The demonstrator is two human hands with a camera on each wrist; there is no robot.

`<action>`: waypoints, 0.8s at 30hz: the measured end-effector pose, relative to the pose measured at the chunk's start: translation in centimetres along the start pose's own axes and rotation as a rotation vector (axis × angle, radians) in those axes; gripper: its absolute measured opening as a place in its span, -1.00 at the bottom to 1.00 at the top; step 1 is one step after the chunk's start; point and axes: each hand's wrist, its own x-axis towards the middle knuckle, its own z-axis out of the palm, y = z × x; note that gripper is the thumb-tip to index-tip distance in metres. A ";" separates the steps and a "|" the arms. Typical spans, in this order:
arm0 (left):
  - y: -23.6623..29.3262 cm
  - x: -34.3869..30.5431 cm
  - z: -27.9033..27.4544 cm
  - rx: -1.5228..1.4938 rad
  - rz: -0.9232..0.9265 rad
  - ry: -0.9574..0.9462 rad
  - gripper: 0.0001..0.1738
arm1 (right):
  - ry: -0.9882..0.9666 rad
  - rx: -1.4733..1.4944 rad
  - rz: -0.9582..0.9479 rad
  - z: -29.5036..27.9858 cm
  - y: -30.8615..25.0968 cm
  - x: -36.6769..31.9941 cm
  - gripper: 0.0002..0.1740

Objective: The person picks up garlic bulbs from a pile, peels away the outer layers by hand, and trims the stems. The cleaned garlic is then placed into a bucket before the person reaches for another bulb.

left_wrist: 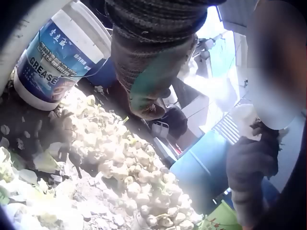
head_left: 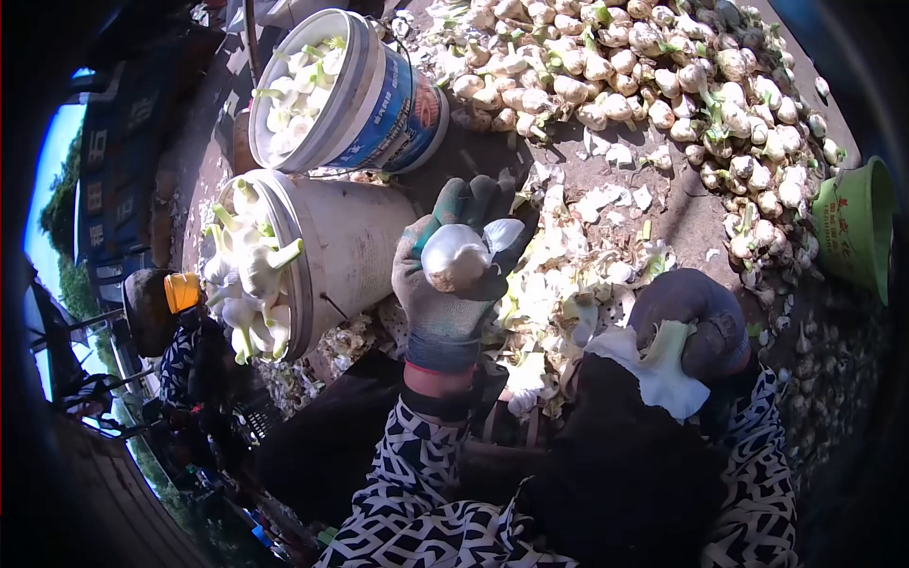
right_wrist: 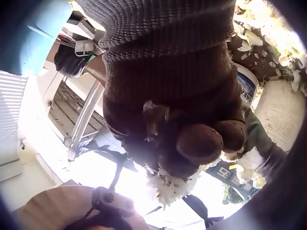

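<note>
My left hand (head_left: 437, 308), in a grey-green work glove, is turned palm up and cups a whitish garlic bulb (head_left: 456, 260). A smaller white piece of garlic or skin (head_left: 503, 235) stands beside it at the fingers. To the right, my gloved right hand (head_left: 696, 312) has its fingers curled round a pale garlic stalk (head_left: 668, 346) with broad white skin flaring from it. In the right wrist view the curled fingers (right_wrist: 199, 143) show from below, with a whitish, ragged tuft (right_wrist: 172, 187) sticking out past them.
A white bucket (head_left: 355, 251) of trimmed garlic lies tilted left of my left hand, with a blue-labelled bucket (head_left: 402, 114) of garlic behind it. Untrimmed bulbs (head_left: 663, 80) are heaped at the back right. Peelings (head_left: 568, 256) cover the ground between. A green bucket (head_left: 852, 232) stands far right.
</note>
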 end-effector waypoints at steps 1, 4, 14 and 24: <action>0.1 0.4 -0.3 -0.212 -0.056 -0.021 -0.48 | -0.104 -0.095 0.019 0.6 -1.4 0.8 -0.59; 0.2 0.6 -0.4 -0.168 0.006 -0.054 -0.49 | -0.304 -0.834 0.077 1.2 -1.4 3.9 -0.42; -0.1 1.4 -3.0 0.079 0.073 0.086 -0.44 | 0.402 -1.098 -0.035 -1.4 3.0 12.4 -0.67; -0.2 3.1 -8.8 0.603 0.302 0.186 -0.46 | 0.372 -0.008 -0.084 -3.1 0.8 9.4 -0.79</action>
